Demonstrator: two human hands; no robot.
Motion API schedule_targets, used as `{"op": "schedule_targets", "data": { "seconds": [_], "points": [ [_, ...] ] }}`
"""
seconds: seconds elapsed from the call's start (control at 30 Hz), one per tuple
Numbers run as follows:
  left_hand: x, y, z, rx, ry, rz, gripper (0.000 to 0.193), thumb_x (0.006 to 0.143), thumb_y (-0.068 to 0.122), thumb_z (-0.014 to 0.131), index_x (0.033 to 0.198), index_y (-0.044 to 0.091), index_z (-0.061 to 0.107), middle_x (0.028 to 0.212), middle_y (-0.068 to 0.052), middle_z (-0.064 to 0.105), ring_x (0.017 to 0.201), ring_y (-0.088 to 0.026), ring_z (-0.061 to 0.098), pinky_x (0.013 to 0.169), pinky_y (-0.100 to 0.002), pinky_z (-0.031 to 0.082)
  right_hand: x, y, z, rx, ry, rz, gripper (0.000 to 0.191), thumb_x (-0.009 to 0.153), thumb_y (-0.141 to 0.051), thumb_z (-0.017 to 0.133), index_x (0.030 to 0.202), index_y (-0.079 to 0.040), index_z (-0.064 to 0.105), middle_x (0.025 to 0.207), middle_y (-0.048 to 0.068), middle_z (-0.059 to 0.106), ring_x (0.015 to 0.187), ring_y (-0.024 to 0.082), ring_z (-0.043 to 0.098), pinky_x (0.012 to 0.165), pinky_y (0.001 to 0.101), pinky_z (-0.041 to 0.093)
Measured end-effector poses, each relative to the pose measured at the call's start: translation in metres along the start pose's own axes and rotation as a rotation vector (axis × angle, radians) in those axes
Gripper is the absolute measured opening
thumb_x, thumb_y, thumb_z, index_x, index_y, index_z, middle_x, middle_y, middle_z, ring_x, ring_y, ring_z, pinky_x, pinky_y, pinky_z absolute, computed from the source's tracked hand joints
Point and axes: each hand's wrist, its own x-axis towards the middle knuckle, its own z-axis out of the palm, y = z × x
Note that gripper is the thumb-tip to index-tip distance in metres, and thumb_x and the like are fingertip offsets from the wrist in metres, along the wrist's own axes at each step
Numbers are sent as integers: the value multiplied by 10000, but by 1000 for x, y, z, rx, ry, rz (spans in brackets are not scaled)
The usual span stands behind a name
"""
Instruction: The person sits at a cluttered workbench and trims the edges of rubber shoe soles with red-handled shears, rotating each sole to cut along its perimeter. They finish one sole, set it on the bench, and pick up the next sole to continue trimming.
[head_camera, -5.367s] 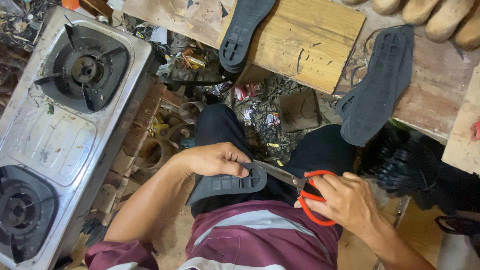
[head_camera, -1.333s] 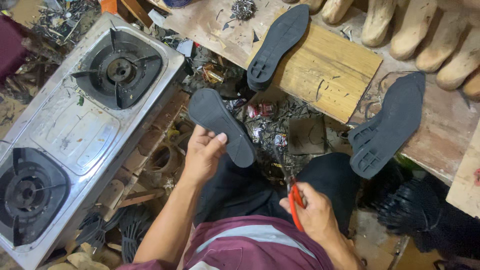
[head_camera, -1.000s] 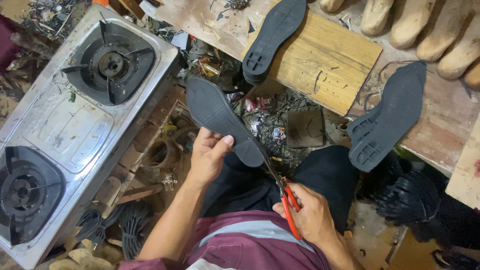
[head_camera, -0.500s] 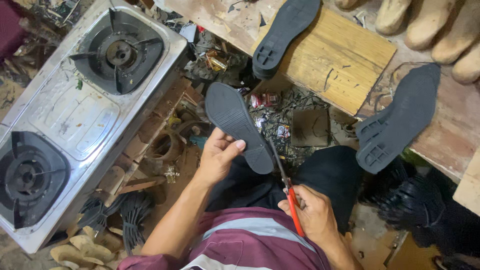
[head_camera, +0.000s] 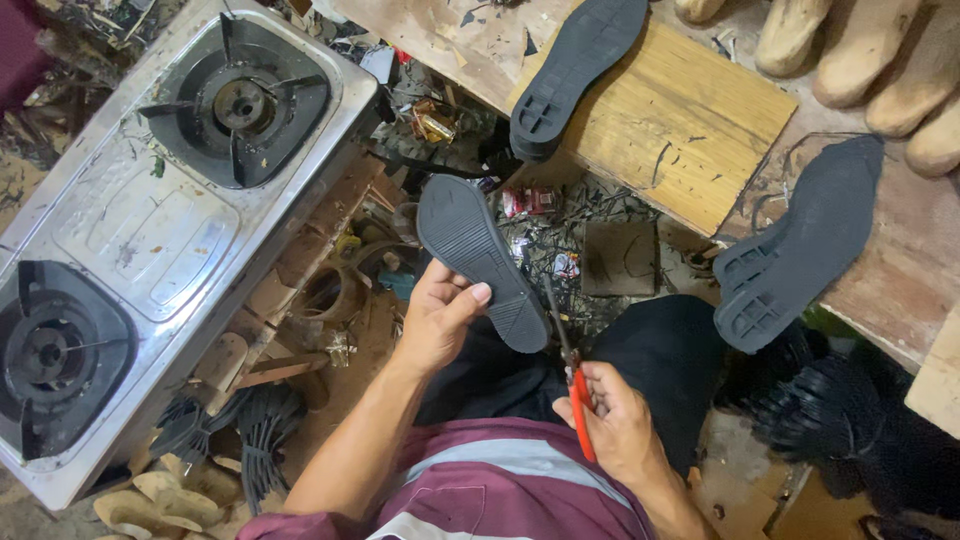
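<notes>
A steel two-burner stove (head_camera: 170, 230) fills the left side, its black grates round and ridged. Below it, at seven o'clock, lie black rubber strips (head_camera: 240, 430) and pale wooden bits.

The left hand (head_camera: 435, 325) grips a black sole (head_camera: 480, 260) near its heel end, thumb across the tread, so the sole rises toward eleven o'clock over the lap. It looks like thin moulded rubber: light, bendy, with a grippy ribbed face, and best held at the edge, clear of the blades.

The right hand (head_camera: 615, 425), at five o'clock of the sole, is closed round red-handled scissors (head_camera: 570, 370) whose dark blades point up beside the sole's heel edge; whether they touch it I cannot tell.

At twelve o'clock a second sole (head_camera: 575, 70) lies on a yellow wooden board (head_camera: 690, 130). A third sole (head_camera: 800, 240) rests at two o'clock on a worn bench (head_camera: 900, 280), with tan shoe lasts (head_camera: 880, 60) above.
</notes>
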Motion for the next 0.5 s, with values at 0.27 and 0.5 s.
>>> {"op": "schedule_targets", "data": {
  "seconds": [0.27,0.5],
  "points": [
    [-1,0,-9,-13,-33,43,471,963,-2,671,1409,35,525,1193,-82,688,993,-141,643,842,-299,527,-4,-35,-13,-217,-7,-133,466,668,-96,861,1089,-25,677,711,48,624,539,114,597,490,289,499],
    [-3,-3,-1,28,-75,-12,466,944,-11,668,1389,34,539,1216,-77,685,1014,-142,653,875,-306,543,-5,-32,-16,-194,-13,-231,442,627,-135,930,970,2,686,713,66,613,528,144,586,488,303,498]
  ]
}}
